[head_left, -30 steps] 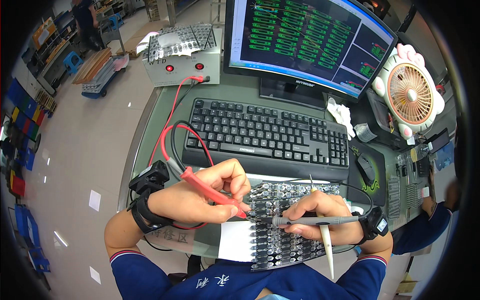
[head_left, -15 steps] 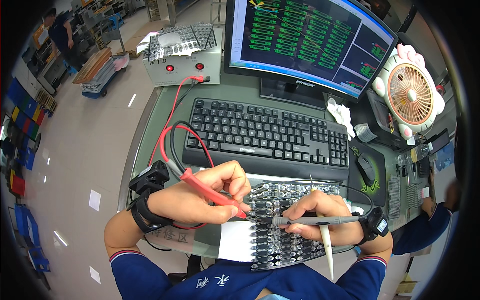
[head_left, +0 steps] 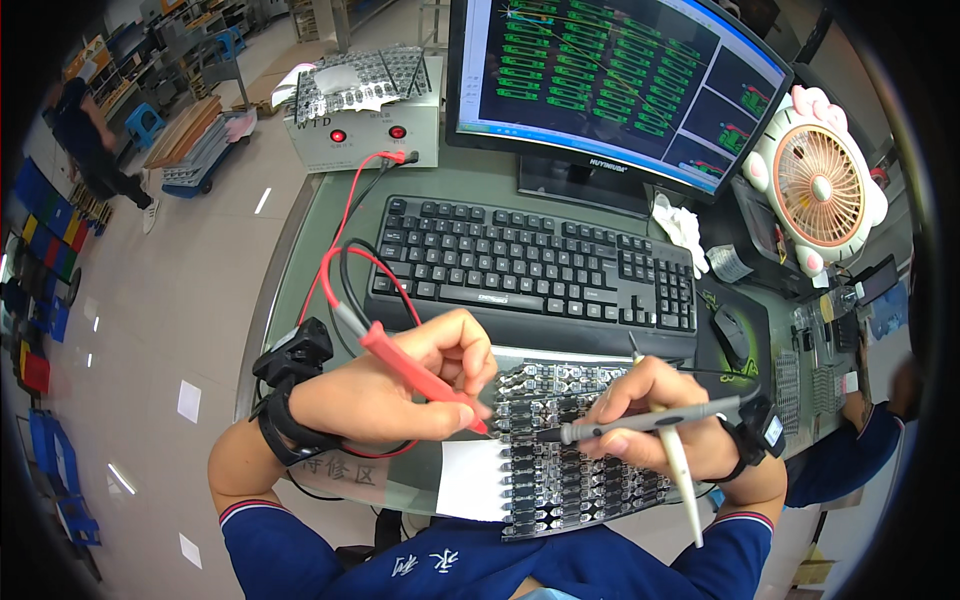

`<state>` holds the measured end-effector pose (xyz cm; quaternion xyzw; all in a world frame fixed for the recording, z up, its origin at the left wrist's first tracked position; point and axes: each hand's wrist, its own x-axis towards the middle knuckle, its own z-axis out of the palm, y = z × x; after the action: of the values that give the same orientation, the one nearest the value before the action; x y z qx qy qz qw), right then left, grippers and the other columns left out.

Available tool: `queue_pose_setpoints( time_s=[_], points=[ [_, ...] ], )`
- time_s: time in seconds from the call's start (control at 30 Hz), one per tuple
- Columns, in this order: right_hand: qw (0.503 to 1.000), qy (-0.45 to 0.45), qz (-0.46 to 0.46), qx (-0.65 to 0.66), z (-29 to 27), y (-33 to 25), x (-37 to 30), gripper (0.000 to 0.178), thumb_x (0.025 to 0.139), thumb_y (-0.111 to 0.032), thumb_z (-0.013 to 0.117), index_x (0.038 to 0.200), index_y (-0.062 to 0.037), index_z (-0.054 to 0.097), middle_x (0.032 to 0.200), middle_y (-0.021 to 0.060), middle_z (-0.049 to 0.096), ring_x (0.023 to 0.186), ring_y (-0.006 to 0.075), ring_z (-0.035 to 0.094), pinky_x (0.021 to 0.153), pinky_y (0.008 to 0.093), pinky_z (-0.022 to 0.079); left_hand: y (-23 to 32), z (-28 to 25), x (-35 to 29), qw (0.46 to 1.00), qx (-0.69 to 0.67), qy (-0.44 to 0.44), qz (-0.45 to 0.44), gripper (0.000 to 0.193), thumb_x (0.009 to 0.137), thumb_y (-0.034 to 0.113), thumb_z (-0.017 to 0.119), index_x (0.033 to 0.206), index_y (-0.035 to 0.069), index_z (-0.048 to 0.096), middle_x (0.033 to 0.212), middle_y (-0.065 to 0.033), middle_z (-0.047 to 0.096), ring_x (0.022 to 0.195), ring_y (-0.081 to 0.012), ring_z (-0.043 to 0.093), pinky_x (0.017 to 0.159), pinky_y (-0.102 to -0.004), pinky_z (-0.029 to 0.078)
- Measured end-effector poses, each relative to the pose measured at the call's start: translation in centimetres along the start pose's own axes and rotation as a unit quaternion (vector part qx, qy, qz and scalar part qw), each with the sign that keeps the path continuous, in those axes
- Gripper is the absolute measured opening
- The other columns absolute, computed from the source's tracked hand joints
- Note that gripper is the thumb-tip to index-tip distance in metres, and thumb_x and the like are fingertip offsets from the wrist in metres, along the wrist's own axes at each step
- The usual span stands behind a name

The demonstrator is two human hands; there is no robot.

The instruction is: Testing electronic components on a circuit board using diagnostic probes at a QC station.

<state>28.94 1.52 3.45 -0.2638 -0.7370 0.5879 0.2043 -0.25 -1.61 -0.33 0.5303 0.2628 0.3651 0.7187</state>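
Red probe (head_left: 410, 373) is gripped in left hand (head_left: 395, 402), grey probe (head_left: 640, 422) in right hand (head_left: 704, 444), with circuit panel (head_left: 560, 482) beneath the latter.

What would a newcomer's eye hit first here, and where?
Probably the red probe in the left hand, its tip by the left edge of the circuit-board sheet, with the grey probe in the right hand over that sheet. Then the monitor at top, showing rows of green shapes, and the animal-shaped fan at upper right.
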Motion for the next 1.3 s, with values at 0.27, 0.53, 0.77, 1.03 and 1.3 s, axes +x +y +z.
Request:
queue_pose_setpoints(
  time_s=[0.27, 0.53, 0.77, 1.03, 1.3],
  points=[
    [0.999, 0.005, -0.011, 0.033, 0.5, -1.9, 4.3, 0.031, 0.094, -0.016, 0.065, 0.117, -0.0009, 0.051, 0.088, 0.005, 0.066, 0.085, 0.0104, 0.064, 0.073, 0.0256, 0.052, 1.2, 1.2, -0.2, 0.998, -0.012, -0.038, -0.052, 0.069, 0.085, 0.011, 0.068, 0.143, 0.0, 0.033, 0.12, -0.0142, 0.052, 0.075, -0.0068, 0.052, 0.071, -0.0237, 0.046],
    [0.985, -0.16, -0.054, -0.037, -1.2, -2.0, 4.0, 0.037, 0.103, -0.023, 0.044, 0.12, 0.0034, 0.062, 0.089, 0.0121, 0.067, 0.081, 0.018, 0.064, 0.07, 0.0325, 0.05, 1.3, -0.8, 0.3, 0.996, 0.006, 0.013, -0.091, 0.016, 0.091, 0.014, 0.065, 0.097, 0.007, 0.051, 0.087, -0.001, 0.054, 0.067, -0.006, 0.05, 0.059, -0.0217, 0.041],
    [0.978, -0.138, -0.094, -0.123, 0.7, 0.0, 3.5, 0.017, 0.091, -0.011, 0.061, 0.104, -0.0019, 0.06, 0.091, 0.0087, 0.064, 0.079, 0.0205, 0.064, 0.069, 0.0321, 0.051, -0.8, -1.6, 1.6, 0.987, 0.094, -0.005, -0.134, 0.022, 0.094, 0.023, 0.067, 0.091, 0.008, 0.051, 0.076, 0.0019, 0.054, 0.062, -0.0028, 0.048, 0.054, -0.0198, 0.038],
    [0.979, -0.097, -0.087, -0.159, 1.3, 0.0, 3.2, 0.016, 0.089, -0.012, 0.067, 0.1, -0.0036, 0.059, 0.085, 0.0086, 0.062, 0.072, 0.0226, 0.064, 0.064, 0.0333, 0.052, -1.8, -1.4, 1.5, 0.984, 0.121, -0.014, -0.133, 0.028, 0.096, 0.033, 0.063, 0.099, 0.007, 0.054, 0.076, 0.0016, 0.056, 0.062, -0.004, 0.049, 0.055, -0.0214, 0.04],
    [0.981, -0.092, -0.088, -0.144, 1.3, 0.7, 3.1, 0.018, 0.085, -0.011, 0.07, 0.096, -0.0051, 0.057, 0.077, 0.007, 0.064, 0.065, 0.0215, 0.065, 0.056, 0.0317, 0.052, -1.7, -1.5, 1.6, 0.983, 0.121, -0.019, -0.134, 0.027, 0.096, 0.033, 0.063, 0.098, 0.007, 0.055, 0.074, 0.0018, 0.056, 0.061, -0.0043, 0.049, 0.054, -0.0213, 0.039]
  ],
)
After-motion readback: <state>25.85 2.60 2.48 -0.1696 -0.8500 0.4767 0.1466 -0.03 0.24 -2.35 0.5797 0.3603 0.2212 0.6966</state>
